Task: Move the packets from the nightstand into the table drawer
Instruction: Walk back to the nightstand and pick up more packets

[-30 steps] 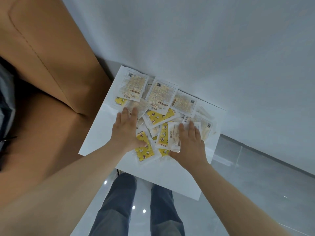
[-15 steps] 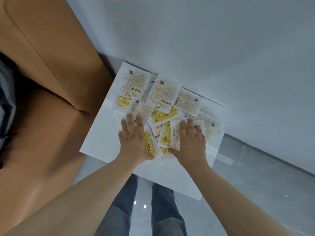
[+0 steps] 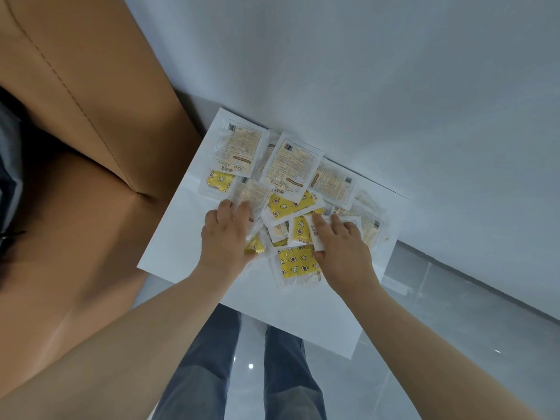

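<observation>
Several flat packets (image 3: 292,163), some clear with printed labels and some yellow with star patterns, lie in a loose overlapping heap on the white nightstand (image 3: 169,244). My left hand (image 3: 225,237) sits on the heap's left side, its fingers curled over a clear packet (image 3: 248,192) and its thumb against a small yellow one (image 3: 256,247). My right hand (image 3: 341,245) pinches a white packet (image 3: 313,234) between thumb and fingers at the heap's near middle. A yellow packet (image 3: 298,265) lies loose between my hands. No table drawer is in view.
A tan padded headboard and bed side (image 3: 91,86) press against the nightstand's left edge. A pale wall (image 3: 394,86) stands right behind it. Grey glossy floor (image 3: 454,313) lies to the right, and my jeans-clad legs (image 3: 206,374) stand at the nightstand's near edge.
Both hands went from lying flat on the heap to curling their fingers. The packets beneath them have bunched, and one yellow packet now lies uncovered between the hands.
</observation>
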`<action>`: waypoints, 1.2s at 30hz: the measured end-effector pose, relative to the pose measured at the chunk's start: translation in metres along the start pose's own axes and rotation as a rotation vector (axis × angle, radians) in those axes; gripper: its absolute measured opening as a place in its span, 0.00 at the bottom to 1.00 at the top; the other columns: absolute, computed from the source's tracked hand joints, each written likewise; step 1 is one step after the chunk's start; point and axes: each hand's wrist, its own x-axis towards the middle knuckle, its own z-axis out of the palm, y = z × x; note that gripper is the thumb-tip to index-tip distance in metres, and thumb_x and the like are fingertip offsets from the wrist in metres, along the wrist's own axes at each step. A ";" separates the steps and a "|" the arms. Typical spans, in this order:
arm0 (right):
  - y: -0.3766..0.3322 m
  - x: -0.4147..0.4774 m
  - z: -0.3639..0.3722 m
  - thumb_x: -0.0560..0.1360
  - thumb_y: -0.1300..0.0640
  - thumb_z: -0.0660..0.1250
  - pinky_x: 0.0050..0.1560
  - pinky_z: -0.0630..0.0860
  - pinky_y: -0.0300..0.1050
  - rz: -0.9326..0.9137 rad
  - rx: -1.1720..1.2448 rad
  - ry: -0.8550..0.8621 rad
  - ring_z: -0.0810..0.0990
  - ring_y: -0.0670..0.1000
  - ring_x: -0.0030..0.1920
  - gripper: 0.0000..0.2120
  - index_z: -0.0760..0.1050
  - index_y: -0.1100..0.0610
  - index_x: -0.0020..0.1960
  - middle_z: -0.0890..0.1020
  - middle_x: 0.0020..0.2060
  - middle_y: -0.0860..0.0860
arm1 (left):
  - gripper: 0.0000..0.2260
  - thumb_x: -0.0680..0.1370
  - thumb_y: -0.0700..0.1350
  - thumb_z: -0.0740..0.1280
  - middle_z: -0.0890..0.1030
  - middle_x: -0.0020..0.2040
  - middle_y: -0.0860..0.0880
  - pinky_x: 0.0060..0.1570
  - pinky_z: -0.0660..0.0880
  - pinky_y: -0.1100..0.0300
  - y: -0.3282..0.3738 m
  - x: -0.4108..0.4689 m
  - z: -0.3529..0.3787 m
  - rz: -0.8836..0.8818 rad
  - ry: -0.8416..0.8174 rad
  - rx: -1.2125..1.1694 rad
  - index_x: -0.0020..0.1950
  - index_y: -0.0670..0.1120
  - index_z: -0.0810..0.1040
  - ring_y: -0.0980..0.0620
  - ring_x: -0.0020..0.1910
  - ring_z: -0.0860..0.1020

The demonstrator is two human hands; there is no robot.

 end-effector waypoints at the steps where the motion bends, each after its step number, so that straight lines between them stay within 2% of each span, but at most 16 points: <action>1: 0.000 0.000 -0.002 0.80 0.47 0.57 0.64 0.71 0.54 -0.010 0.011 0.015 0.62 0.58 0.72 0.29 0.52 0.48 0.78 0.61 0.76 0.54 | 0.42 0.58 0.59 0.79 0.71 0.59 0.40 0.50 0.74 0.51 0.000 0.002 -0.001 0.000 0.004 -0.003 0.64 0.46 0.63 0.42 0.52 0.71; 6: -0.007 -0.003 -0.012 0.81 0.49 0.55 0.51 0.77 0.48 -0.083 0.046 0.085 0.76 0.53 0.59 0.23 0.60 0.49 0.75 0.74 0.67 0.47 | 0.32 0.62 0.48 0.79 0.72 0.54 0.40 0.47 0.74 0.54 0.005 0.003 -0.007 0.018 0.003 0.006 0.61 0.44 0.69 0.43 0.46 0.72; 10: -0.013 -0.008 -0.011 0.81 0.48 0.53 0.46 0.76 0.46 -0.101 0.070 0.099 0.79 0.52 0.54 0.22 0.63 0.48 0.74 0.79 0.61 0.46 | 0.27 0.69 0.47 0.73 0.73 0.55 0.40 0.49 0.73 0.54 0.003 0.004 -0.013 0.051 -0.011 0.004 0.64 0.42 0.69 0.43 0.48 0.73; 14: -0.014 -0.014 -0.012 0.81 0.47 0.53 0.44 0.77 0.47 -0.095 0.112 0.100 0.80 0.52 0.50 0.20 0.66 0.49 0.72 0.81 0.56 0.47 | 0.20 0.75 0.43 0.66 0.76 0.52 0.41 0.44 0.74 0.53 -0.005 0.009 -0.028 0.072 -0.083 -0.114 0.66 0.42 0.68 0.44 0.44 0.76; 17: -0.016 -0.019 -0.018 0.82 0.47 0.53 0.44 0.77 0.47 -0.073 0.143 0.098 0.80 0.51 0.48 0.19 0.67 0.49 0.71 0.81 0.52 0.47 | 0.17 0.78 0.40 0.62 0.74 0.42 0.47 0.37 0.69 0.60 -0.014 0.012 -0.041 0.044 -0.117 -0.262 0.66 0.43 0.69 0.48 0.39 0.73; 20: -0.020 -0.025 -0.025 0.82 0.48 0.52 0.43 0.78 0.48 -0.051 0.171 0.102 0.80 0.52 0.44 0.18 0.68 0.49 0.70 0.81 0.47 0.48 | 0.11 0.79 0.38 0.58 0.69 0.33 0.51 0.30 0.63 0.63 -0.024 0.007 -0.052 0.012 -0.125 -0.352 0.62 0.42 0.71 0.52 0.33 0.70; 22: -0.023 -0.028 -0.028 0.82 0.48 0.52 0.42 0.78 0.47 -0.038 0.186 0.107 0.79 0.51 0.41 0.17 0.69 0.49 0.67 0.81 0.44 0.48 | 0.09 0.80 0.39 0.57 0.74 0.36 0.48 0.29 0.63 0.65 -0.029 -0.003 -0.056 -0.013 -0.150 -0.388 0.59 0.42 0.72 0.51 0.34 0.72; 24: -0.027 -0.034 -0.030 0.82 0.48 0.52 0.40 0.77 0.46 -0.033 0.201 0.110 0.78 0.50 0.40 0.16 0.70 0.49 0.66 0.81 0.42 0.47 | 0.07 0.80 0.39 0.57 0.78 0.43 0.43 0.30 0.68 0.65 -0.033 -0.016 -0.059 -0.046 -0.189 -0.432 0.56 0.41 0.71 0.48 0.39 0.76; 26: -0.031 -0.040 -0.032 0.82 0.47 0.52 0.38 0.74 0.43 -0.030 0.212 0.106 0.77 0.49 0.39 0.16 0.71 0.49 0.65 0.81 0.43 0.47 | 0.08 0.80 0.40 0.57 0.79 0.54 0.41 0.39 0.79 0.57 -0.035 -0.030 -0.063 -0.095 -0.226 -0.500 0.57 0.41 0.72 0.44 0.50 0.79; 28: -0.034 -0.049 -0.037 0.82 0.48 0.52 0.38 0.72 0.42 -0.020 0.229 0.094 0.76 0.48 0.38 0.15 0.72 0.49 0.63 0.80 0.41 0.47 | 0.09 0.80 0.40 0.57 0.78 0.59 0.43 0.47 0.81 0.50 -0.035 -0.044 -0.073 -0.136 -0.246 -0.570 0.58 0.42 0.72 0.43 0.58 0.77; 30: -0.038 -0.061 -0.044 0.82 0.48 0.52 0.39 0.74 0.44 -0.006 0.250 0.085 0.78 0.50 0.39 0.15 0.73 0.50 0.61 0.80 0.41 0.47 | 0.08 0.80 0.39 0.56 0.79 0.57 0.44 0.47 0.81 0.50 -0.032 -0.057 -0.087 -0.151 -0.243 -0.608 0.57 0.42 0.72 0.45 0.58 0.77; 32: -0.043 -0.072 -0.054 0.82 0.49 0.53 0.38 0.75 0.44 0.013 0.295 0.089 0.78 0.50 0.39 0.14 0.73 0.51 0.59 0.80 0.40 0.48 | 0.09 0.80 0.38 0.56 0.79 0.54 0.46 0.46 0.81 0.53 -0.026 -0.068 -0.103 -0.155 -0.226 -0.640 0.57 0.41 0.73 0.49 0.54 0.78; 34: -0.046 -0.082 -0.067 0.82 0.49 0.53 0.35 0.72 0.43 0.032 0.348 0.111 0.77 0.50 0.36 0.12 0.74 0.53 0.54 0.79 0.37 0.48 | 0.11 0.80 0.38 0.56 0.79 0.57 0.48 0.46 0.79 0.61 -0.016 -0.078 -0.123 -0.159 -0.211 -0.664 0.60 0.42 0.72 0.53 0.54 0.75; 36: -0.050 -0.093 -0.083 0.81 0.50 0.54 0.32 0.69 0.43 0.057 0.408 0.140 0.76 0.51 0.35 0.12 0.74 0.54 0.51 0.78 0.35 0.49 | 0.12 0.80 0.37 0.56 0.78 0.58 0.48 0.48 0.79 0.60 -0.005 -0.087 -0.145 -0.168 -0.178 -0.685 0.61 0.44 0.73 0.52 0.56 0.75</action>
